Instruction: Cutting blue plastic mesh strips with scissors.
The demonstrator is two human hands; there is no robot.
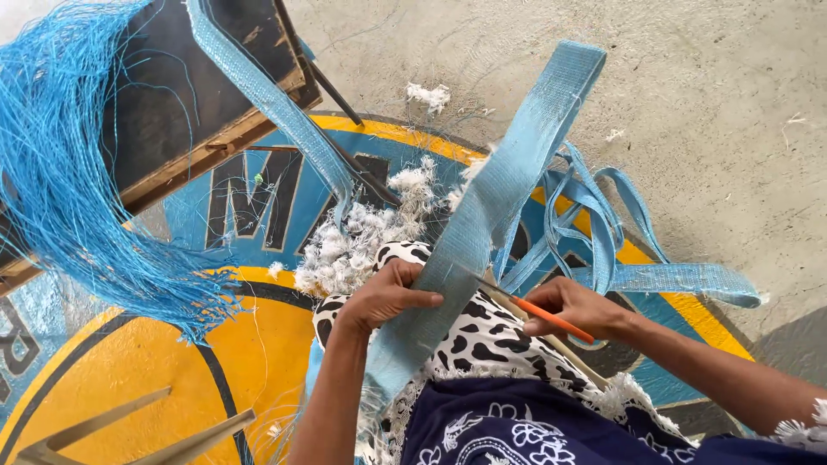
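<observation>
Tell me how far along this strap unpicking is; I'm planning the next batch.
Done: a big bundle of loose blue threads hangs at left, white fluff piled ahead. In hand: the left hand pins a blue woven strap while the right hand works it with an orange-handled tool. Left: tangled straps lie whole.

count of what i see

two hands [383,297] in my view. one orange-handled tool [551,319]. one wide light-blue woven strap [491,202] across the lap, one heap of white fluff [349,250], one bundle of loose blue threads [60,189], one dark wooden stool [185,77].
</observation>
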